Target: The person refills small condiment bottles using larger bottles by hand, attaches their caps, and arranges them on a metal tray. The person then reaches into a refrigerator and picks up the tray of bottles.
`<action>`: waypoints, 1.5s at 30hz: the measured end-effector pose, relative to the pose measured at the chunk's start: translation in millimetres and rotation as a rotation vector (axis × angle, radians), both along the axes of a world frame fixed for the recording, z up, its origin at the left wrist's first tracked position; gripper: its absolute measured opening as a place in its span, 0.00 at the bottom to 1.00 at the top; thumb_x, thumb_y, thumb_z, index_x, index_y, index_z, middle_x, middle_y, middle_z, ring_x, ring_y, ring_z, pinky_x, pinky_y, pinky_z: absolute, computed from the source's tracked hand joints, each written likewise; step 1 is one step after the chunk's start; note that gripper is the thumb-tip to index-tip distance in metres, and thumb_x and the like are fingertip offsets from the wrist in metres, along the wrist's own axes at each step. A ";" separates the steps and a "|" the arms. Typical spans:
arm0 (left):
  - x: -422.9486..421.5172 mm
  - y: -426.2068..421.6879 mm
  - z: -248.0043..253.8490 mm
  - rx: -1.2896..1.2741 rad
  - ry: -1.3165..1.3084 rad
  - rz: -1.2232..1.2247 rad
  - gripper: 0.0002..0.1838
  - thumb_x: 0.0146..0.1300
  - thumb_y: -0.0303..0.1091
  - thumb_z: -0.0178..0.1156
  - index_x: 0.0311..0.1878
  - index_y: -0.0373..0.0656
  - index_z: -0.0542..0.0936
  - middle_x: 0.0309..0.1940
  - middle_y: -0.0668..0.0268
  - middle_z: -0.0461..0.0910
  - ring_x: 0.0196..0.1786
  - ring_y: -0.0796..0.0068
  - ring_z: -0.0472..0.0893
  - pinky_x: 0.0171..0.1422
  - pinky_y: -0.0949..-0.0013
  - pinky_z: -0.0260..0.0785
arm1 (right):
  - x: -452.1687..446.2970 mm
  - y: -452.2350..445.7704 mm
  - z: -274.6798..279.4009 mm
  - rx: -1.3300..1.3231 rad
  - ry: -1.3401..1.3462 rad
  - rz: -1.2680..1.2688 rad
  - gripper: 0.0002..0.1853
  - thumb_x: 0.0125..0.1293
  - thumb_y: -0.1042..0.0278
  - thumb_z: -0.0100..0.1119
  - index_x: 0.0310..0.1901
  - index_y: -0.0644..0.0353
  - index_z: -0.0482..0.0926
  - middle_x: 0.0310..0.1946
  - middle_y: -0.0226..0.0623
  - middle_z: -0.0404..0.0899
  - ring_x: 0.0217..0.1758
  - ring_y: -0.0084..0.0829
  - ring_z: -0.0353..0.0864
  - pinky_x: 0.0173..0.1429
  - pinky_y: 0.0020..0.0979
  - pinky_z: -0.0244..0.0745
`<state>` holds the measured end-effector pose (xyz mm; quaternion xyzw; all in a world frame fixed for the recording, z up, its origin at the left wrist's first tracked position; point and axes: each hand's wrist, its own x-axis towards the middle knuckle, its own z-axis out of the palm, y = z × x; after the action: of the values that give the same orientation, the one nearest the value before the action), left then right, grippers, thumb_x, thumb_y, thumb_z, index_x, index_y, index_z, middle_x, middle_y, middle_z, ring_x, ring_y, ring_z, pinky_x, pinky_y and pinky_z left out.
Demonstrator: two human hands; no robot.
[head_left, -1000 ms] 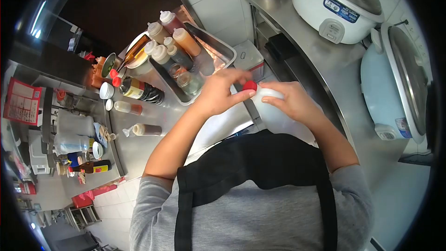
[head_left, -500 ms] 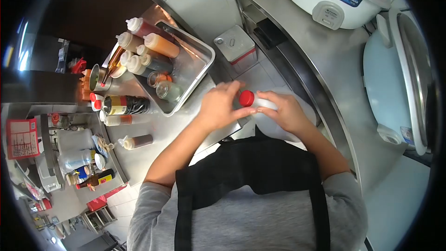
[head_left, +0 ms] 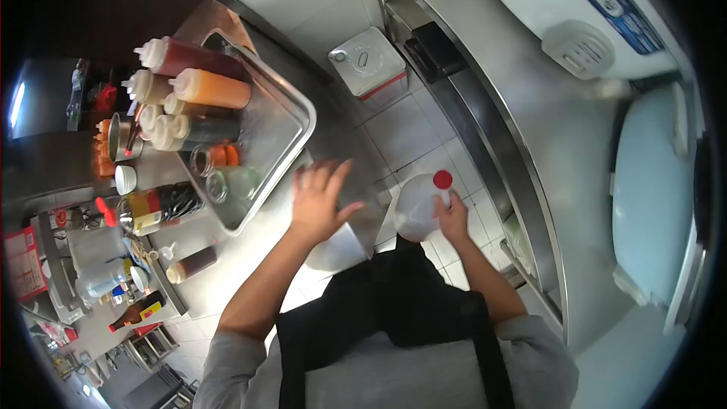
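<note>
The steel desk [head_left: 530,106] runs along the one-to-five-o'clock side, bearing a white rice cooker [head_left: 522,7] at one o'clock and a light-blue cooker [head_left: 651,204] at three. The other desk [head_left: 236,251], toward nine o'clock, carries the rimmed metal tray [head_left: 304,121] at ten. All these have shifted in view as the camera turned, while the bottles in the tray look undisturbed.

The real change is at the hands: they have parted. The translucent plastic jug [head_left: 413,208] has dropped away from both of them working at its top and is now carried by the right hand [head_left: 453,218] alone, near four o'clock, seen against the floor tiles [head_left: 394,125] between the desks. That grip is closed just below the cap; whether on the neck or a handle cannot be told. The left hand [head_left: 318,204] has swung toward nine o'clock, its grip wide, fingers spread and blurred, with nothing in it. It is near the tray's corner; contact with the desk cannot be judged.

Nearest to it in the tray are the glass jars [head_left: 238,183], with the orange squeeze bottle [head_left: 212,88] beyond. The red cap [head_left: 443,179] sits on the jug, with no fingers turning it, so one hand appears to bear the jug's whole weight.
</note>
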<state>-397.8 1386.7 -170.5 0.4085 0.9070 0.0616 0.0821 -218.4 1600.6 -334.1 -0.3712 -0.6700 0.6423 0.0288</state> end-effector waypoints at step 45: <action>-21.3 -45.2 -26.6 -0.099 -0.207 -0.028 0.41 0.34 0.61 0.76 0.54 0.52 0.81 0.60 0.50 0.65 0.55 0.53 0.74 0.53 0.58 0.72 | -325.2 176.9 -336.9 0.399 -0.029 -0.662 0.10 0.66 0.70 0.53 0.47 0.63 0.75 0.44 0.42 0.74 0.46 0.38 0.73 0.49 0.38 0.71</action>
<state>-419.1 1341.4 -197.1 0.4080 0.8898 0.0571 0.1961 -543.5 1777.6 -671.0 -0.5636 -0.6260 0.4498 0.2970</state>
